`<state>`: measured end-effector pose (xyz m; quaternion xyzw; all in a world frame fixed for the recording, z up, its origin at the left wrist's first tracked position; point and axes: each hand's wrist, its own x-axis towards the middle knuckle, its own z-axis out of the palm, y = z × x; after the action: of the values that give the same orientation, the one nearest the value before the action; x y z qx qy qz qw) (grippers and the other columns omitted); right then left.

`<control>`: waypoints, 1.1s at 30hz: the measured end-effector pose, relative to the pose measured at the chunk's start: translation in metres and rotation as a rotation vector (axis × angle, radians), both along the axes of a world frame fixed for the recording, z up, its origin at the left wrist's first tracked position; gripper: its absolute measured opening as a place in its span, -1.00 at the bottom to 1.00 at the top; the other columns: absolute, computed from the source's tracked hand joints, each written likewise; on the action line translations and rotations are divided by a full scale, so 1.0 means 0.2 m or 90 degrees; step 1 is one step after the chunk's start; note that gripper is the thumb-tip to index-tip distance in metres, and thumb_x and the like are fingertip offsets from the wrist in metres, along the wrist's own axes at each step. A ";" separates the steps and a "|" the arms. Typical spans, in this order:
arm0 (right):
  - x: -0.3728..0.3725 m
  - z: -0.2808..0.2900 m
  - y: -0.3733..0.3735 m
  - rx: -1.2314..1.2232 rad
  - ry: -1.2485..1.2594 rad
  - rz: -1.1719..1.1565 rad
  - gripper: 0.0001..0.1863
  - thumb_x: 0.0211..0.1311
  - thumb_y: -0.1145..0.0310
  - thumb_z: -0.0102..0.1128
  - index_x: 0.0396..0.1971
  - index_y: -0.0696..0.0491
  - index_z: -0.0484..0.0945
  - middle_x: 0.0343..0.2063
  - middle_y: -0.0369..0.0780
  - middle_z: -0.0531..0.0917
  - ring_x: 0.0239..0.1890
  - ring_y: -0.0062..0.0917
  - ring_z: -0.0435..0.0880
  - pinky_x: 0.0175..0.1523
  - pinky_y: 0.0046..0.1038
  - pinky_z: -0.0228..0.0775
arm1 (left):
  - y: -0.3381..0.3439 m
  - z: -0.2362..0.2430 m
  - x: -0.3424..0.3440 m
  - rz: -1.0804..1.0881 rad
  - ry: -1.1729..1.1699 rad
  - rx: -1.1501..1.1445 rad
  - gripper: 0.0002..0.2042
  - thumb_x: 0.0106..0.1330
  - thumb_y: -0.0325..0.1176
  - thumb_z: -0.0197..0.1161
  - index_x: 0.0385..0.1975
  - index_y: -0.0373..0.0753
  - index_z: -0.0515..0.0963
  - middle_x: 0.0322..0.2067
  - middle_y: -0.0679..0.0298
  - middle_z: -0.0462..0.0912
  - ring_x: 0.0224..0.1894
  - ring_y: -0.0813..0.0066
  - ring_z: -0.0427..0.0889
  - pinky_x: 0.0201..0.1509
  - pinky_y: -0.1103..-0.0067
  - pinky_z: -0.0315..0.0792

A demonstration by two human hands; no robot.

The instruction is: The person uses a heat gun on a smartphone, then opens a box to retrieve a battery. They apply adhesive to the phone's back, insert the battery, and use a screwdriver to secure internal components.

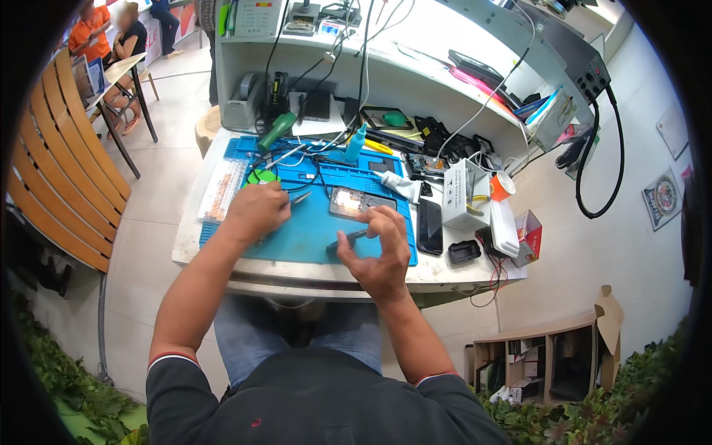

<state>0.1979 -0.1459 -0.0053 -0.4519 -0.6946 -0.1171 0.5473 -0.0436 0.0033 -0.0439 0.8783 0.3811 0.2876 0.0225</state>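
On the blue work mat (285,241) lies an opened phone (348,200) with its inner parts showing. My left hand (256,211) is closed, and a slim pointed metal tool (300,198) sticks out of it toward the phone. Beside that hand sits a round green item (261,176). My right hand (382,252) is just nearer than the phone, fingers bent, with a small dark flat piece (353,237) between thumb and fingers; its kind is not clear. A dark phone (429,226) rests to the right of the mat.
A clear compartment box (221,191) stands at the left. Behind the mat are a green-handled tool (277,132), a light-blue bottle (356,142), a white tube (400,185) and loose cables. A white box (466,194) and a black tray (464,251) are at the right.
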 end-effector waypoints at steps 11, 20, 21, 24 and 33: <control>0.01 0.00 0.04 0.005 -0.008 -0.010 -0.52 -0.05 0.53 0.74 -0.17 0.09 0.58 -0.15 -0.16 0.72 0.04 -0.12 0.73 0.12 -0.13 0.61 | -0.23 0.18 -0.01 -0.126 -0.841 -0.563 -0.78 0.53 -0.39 0.52 0.00 -0.37 0.72 -0.31 0.24 0.82 -0.37 0.53 0.82 -0.31 0.60 0.70; -0.01 0.03 0.08 -0.039 0.010 0.010 -0.54 -0.04 0.52 0.71 -0.18 0.11 0.57 -0.10 -0.11 0.75 0.06 -0.07 0.73 0.15 -0.12 0.61 | -0.46 0.27 0.16 -0.300 -0.444 0.065 -0.72 0.17 -0.67 0.66 -0.17 -0.26 0.77 -0.15 0.06 0.87 -0.15 0.24 0.92 -0.07 0.44 0.83; -0.01 0.03 0.08 -0.038 0.011 0.014 -0.55 -0.03 0.54 0.69 -0.18 0.11 0.57 -0.09 -0.10 0.76 0.06 -0.06 0.73 0.16 -0.11 0.61 | -0.46 0.26 0.19 -0.288 -0.417 0.130 -0.71 0.15 -0.63 0.67 -0.16 -0.22 0.78 -0.14 0.05 0.87 -0.13 0.17 0.93 -0.09 0.39 0.84; -0.01 0.02 0.08 -0.034 0.017 0.023 -0.60 -0.01 0.59 0.59 -0.18 0.11 0.56 -0.05 -0.07 0.77 0.09 -0.01 0.73 0.20 -0.08 0.61 | -0.47 0.28 0.22 -0.277 -0.360 0.209 -0.69 0.10 -0.57 0.68 -0.15 -0.23 0.80 -0.15 0.10 0.86 -0.11 0.13 0.93 -0.07 0.38 0.84; -0.01 -0.01 0.05 -0.032 0.037 0.041 -0.66 0.03 0.72 0.29 -0.16 0.14 0.55 0.02 0.00 0.73 0.16 0.07 0.68 0.30 -0.01 0.54 | -0.49 0.29 0.25 -0.285 -0.291 0.238 -0.70 0.10 -0.52 0.65 -0.14 -0.22 0.81 -0.17 0.13 0.86 -0.13 0.13 0.92 -0.11 0.39 0.81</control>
<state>0.1964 -0.1366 -0.0075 -0.4462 -0.6955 -0.0685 0.5590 0.0060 -0.0947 0.0132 0.8419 0.1060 0.5290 0.0089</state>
